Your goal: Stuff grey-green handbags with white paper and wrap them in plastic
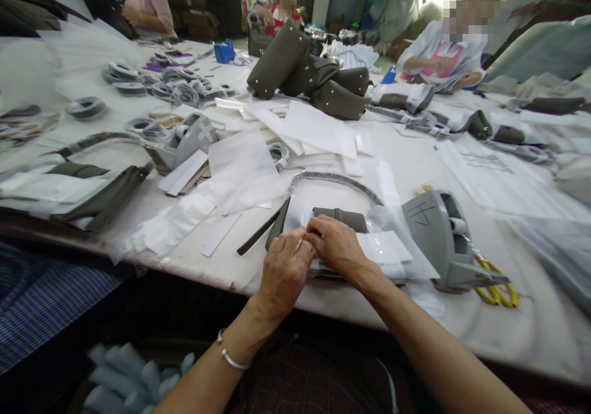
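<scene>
Both hands meet at the near edge of the table over a small olive-green bag piece (340, 218) wrapped in white tissue paper (385, 247). My left hand (282, 272) has its fingers curled and pinches the paper at the wrap's left end. My right hand (336, 243) lies over the top of the wrap with bent fingers pressing the paper down. A dark green strap (262, 230) sticks out to the left of the wrap, and a thin curved handle (337, 182) arcs behind it.
A grey tape dispenser (438, 235) and yellow scissors (496, 281) sit to the right. A second grey dispenser (184, 143), loose white sheets (314, 127), tape rolls (138, 81) and stacked olive bags (314, 75) lie further back. Other people sit along the far side.
</scene>
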Action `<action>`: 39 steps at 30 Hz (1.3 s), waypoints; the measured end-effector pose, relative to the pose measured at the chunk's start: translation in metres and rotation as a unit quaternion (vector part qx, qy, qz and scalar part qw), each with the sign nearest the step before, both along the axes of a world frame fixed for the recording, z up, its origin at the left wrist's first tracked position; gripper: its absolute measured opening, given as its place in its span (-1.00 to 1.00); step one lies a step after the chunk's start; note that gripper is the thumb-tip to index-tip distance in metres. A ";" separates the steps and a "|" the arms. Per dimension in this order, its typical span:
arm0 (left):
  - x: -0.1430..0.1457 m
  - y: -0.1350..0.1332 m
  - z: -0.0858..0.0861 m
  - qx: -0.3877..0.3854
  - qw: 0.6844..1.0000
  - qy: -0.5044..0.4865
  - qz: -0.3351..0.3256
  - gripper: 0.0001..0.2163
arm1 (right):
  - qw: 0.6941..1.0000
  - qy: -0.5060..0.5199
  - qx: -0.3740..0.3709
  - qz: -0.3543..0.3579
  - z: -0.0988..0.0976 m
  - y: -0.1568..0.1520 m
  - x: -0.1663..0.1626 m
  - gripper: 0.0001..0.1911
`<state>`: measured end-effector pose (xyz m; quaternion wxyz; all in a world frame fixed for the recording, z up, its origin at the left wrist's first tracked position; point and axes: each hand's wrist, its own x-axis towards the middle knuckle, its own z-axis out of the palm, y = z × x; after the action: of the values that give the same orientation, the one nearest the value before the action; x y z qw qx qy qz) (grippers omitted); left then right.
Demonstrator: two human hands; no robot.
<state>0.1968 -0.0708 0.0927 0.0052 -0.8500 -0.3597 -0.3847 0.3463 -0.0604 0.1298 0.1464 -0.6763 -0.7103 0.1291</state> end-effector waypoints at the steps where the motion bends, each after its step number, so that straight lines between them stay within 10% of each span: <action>1: -0.002 -0.005 0.000 0.021 1.000 0.003 -0.019 -0.95 | 1.000 0.008 0.002 0.001 -0.001 0.000 0.000 -0.88; 12: -0.004 -0.037 0.003 0.031 0.985 0.171 0.004 -0.72 | 0.993 0.116 -0.005 -0.031 -0.013 0.008 0.008 -0.90; 20: 0.001 -0.040 0.017 0.043 0.962 0.270 0.011 -0.71 | 0.988 0.096 0.102 -0.058 0.023 -0.004 0.005 -0.89; 29: -0.001 -0.040 0.016 0.045 0.965 0.259 0.000 -0.63 | 0.921 0.032 0.188 -0.340 0.084 -0.126 0.177 -0.70; 39: -0.006 -0.035 0.019 0.063 0.962 0.265 -0.007 -0.60 | 0.874 0.282 -0.004 -0.395 0.024 -0.151 0.248 -0.55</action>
<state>0.1912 -0.1061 0.1112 0.1510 -0.9222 -0.3143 -0.1674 0.5941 -0.2115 0.1539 0.3767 -0.8359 -0.3124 0.2486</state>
